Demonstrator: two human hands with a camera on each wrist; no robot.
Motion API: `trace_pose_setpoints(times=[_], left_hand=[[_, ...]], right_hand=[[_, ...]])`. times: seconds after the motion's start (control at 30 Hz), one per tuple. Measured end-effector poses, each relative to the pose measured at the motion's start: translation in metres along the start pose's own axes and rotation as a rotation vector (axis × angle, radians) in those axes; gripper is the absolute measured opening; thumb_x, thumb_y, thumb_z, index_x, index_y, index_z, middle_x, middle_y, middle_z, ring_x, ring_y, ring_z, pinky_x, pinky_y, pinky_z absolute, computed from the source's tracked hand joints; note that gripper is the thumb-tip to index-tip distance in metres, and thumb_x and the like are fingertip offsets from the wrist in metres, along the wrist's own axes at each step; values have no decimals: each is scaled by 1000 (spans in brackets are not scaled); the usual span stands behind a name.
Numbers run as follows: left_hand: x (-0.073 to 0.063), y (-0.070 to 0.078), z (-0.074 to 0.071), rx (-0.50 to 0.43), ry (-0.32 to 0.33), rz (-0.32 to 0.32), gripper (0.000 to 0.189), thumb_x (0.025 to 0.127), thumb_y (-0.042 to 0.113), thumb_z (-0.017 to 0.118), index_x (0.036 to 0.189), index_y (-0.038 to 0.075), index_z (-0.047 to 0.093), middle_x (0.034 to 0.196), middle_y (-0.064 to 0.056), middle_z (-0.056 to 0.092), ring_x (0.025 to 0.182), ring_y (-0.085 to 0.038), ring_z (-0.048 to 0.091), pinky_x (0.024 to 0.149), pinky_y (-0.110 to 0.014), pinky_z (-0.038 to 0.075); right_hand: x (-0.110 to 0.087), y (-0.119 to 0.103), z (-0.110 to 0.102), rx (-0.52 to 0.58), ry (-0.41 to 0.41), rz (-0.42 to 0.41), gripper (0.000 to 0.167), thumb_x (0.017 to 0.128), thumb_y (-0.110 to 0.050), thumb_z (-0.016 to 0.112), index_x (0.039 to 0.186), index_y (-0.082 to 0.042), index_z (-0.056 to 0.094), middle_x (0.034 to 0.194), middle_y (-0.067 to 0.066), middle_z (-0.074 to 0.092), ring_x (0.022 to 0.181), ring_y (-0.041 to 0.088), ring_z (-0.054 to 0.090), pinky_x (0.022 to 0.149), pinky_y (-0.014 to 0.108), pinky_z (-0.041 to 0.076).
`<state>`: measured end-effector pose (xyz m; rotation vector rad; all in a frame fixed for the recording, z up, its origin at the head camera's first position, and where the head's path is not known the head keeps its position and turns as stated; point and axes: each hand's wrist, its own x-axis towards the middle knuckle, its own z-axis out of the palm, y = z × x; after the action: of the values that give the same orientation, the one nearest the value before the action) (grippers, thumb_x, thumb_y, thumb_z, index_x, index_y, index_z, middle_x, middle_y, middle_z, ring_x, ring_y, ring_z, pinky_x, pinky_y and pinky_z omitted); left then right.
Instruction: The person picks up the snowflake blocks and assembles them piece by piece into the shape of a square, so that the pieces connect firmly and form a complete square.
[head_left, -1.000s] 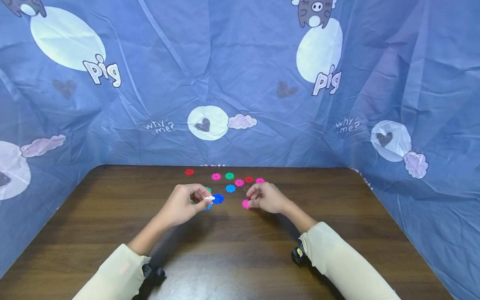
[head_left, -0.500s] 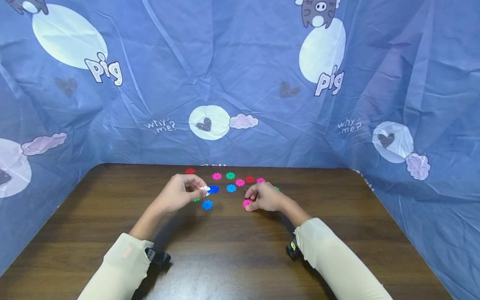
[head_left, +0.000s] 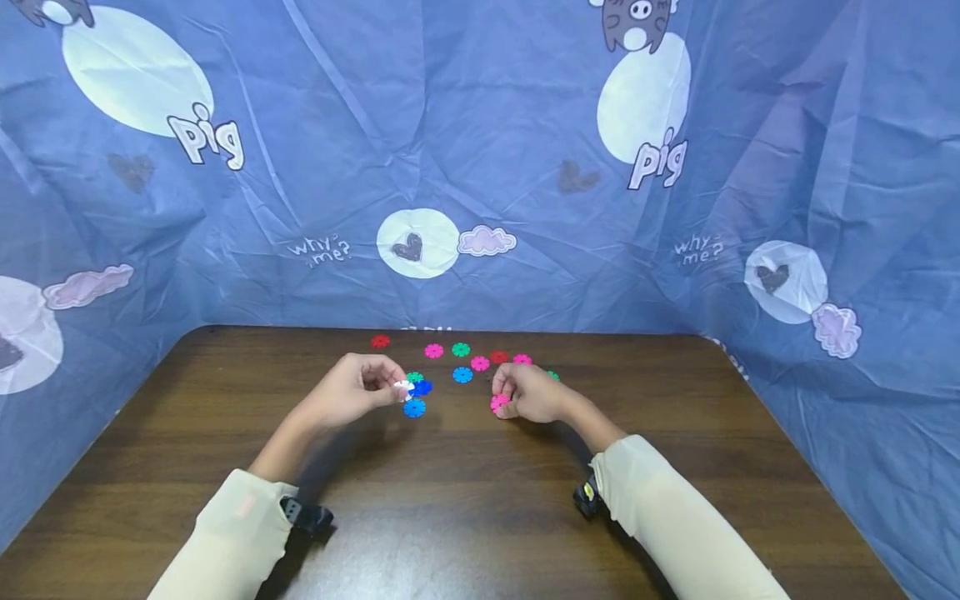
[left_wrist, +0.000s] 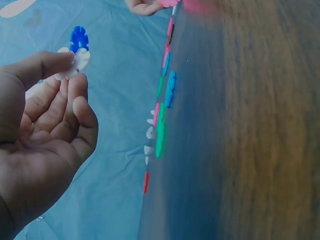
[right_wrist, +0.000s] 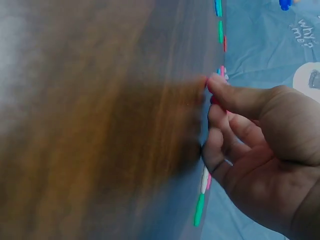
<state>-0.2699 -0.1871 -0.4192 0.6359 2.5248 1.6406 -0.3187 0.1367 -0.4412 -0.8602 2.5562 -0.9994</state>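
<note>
My left hand pinches a white notched snowflake disc between thumb and fingers. A dark blue snowflake disc is joined to its far edge and sticks out past the fingertips. In the left wrist view both hang above the tabletop. Across from it, my right hand pinches a pink snowflake disc low over the table, its other fingers curled. A light blue disc and a green disc lie close to the left hand's pieces.
Several loose discs lie toward the back of the wooden table, among them a red disc, a pink disc and a blue disc. A green disc lies behind the right hand. Blue printed cloth encloses the table.
My left hand has drawn to the left with the joined white and dark blue discs, uncovering the light blue disc. My right hand keeps the pink disc and has shifted slightly right.
</note>
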Motion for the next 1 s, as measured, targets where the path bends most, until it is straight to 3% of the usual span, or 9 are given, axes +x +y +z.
trace_pose_setpoints(times=[0.17, 0.3, 0.53, 0.83, 1.0], left_hand=[[-1, 2, 1, -8, -45, 17, 10, 88, 3, 77, 94, 0, 70, 81, -8, 67, 74, -16, 61, 64, -25, 50], [-1, 6, 5, 27, -64, 44, 9, 89, 4, 77, 94, 1, 70, 82, -7, 68, 75, -17, 62, 62, -26, 49], [-5, 5, 16, 91, -122, 79, 7, 90, 4, 76, 93, 3, 70, 82, -3, 69, 73, -17, 60, 60, -25, 47], [-4, 13, 21, 122, -136, 130, 8, 89, 6, 77, 91, 10, 70, 80, 2, 70, 72, -16, 62, 60, -27, 49], [-4, 21, 22, 113, -151, 148, 9, 89, 7, 78, 93, 7, 69, 81, 1, 69, 75, -17, 64, 63, -28, 52]], right_hand=[[-4, -7, 2, 36, 75, -48, 14, 92, 5, 70, 100, -5, 64, 86, 2, 65, 74, 11, 62, 67, 24, 54], [-10, -13, 7, 68, 136, -94, 8, 96, -2, 70, 100, -8, 67, 85, 0, 68, 74, 17, 67, 65, 26, 56], [-20, -28, 22, 200, 169, -168, 7, 97, -3, 69, 103, -6, 68, 88, 4, 70, 78, 28, 69, 65, 33, 58], [-29, -49, 28, 177, 271, -263, 14, 93, -9, 77, 104, -11, 70, 91, -3, 72, 81, 12, 66, 67, 29, 57], [-32, -55, 29, 194, 288, -286, 12, 93, -9, 76, 104, -11, 71, 91, -2, 73, 79, 14, 67, 65, 28, 56]])
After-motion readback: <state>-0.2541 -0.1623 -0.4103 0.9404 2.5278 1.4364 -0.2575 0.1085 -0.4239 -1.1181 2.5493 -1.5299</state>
